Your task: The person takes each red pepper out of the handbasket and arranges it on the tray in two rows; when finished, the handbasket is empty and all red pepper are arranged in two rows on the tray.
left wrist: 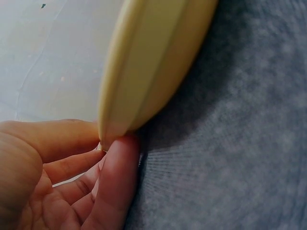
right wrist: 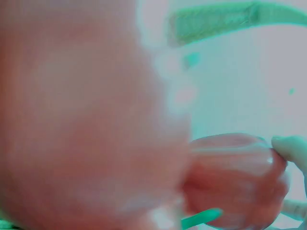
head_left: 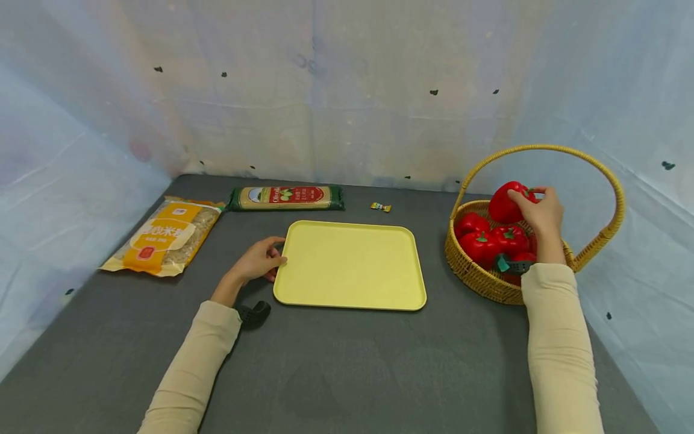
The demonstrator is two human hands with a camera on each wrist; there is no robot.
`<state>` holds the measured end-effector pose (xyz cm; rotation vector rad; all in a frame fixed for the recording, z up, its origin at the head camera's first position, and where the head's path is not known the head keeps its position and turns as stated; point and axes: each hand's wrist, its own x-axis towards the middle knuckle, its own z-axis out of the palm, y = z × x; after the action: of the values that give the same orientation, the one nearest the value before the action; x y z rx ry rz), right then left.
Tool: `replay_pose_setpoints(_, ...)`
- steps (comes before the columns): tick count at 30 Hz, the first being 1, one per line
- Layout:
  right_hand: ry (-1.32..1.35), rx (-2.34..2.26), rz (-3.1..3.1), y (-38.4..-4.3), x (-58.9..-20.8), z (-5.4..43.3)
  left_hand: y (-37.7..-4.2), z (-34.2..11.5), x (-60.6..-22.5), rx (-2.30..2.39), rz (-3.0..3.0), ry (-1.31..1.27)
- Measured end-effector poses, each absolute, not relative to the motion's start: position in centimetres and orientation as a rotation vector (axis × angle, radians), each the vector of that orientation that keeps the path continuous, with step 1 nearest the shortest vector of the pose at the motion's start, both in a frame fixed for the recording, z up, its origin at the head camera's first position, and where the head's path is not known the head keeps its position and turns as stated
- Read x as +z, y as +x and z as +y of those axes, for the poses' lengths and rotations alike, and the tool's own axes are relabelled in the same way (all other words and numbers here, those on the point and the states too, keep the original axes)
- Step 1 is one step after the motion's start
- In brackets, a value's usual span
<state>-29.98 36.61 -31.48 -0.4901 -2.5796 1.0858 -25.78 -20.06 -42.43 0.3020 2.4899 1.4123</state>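
My left hand [head_left: 260,260] pinches the left edge of a yellow tray [head_left: 349,265] between thumb and fingers; the left wrist view shows the tray's rim [left wrist: 144,72] caught there. At the right, my right hand [head_left: 542,212] grips a red bell pepper [head_left: 504,204] above a wicker basket [head_left: 482,288]. Several more red bell peppers [head_left: 481,248] lie inside the basket. In the right wrist view the held bell pepper [right wrist: 240,182] shows beside the fingers, while a large blurred red shape fills the left side.
A green pasta packet [head_left: 287,198] lies behind the tray, with a small yellow wrapped candy [head_left: 381,207] right of it. A yellow-and-clear food bag [head_left: 165,237] lies at the left. The basket's tall arched handle [head_left: 612,181] rises around the right hand. Pale sheeting [head_left: 347,108] surrounds the dark table [head_left: 347,367].
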Motion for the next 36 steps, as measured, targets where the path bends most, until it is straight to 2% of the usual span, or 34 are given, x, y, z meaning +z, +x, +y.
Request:
replay_pose_setpoints(13, -0.217, 1.066, -2.700, -26.1, -28.0, 34.9, -25.8, -20.1, -42.9, 1.398, 2.499, 0.311)
replay_pose_setpoints(21, 0.018, 1.073, -2.801, -24.2, -26.7, 31.7, -25.7, -20.3, -42.7, 1.402, 2.507, 0.321)
replay_pose_setpoints(29, 0.228, 1.199, -2.719, -23.6, -27.1, 27.2, -25.7, -20.0, -42.6, 1.408, 2.520, 0.318)
replay_pose_setpoints(36, 0.415, 1.377, -2.612, -24.6, -29.0, 23.3, -25.8, -20.0, -42.7, 1.404, 2.517, 0.307)
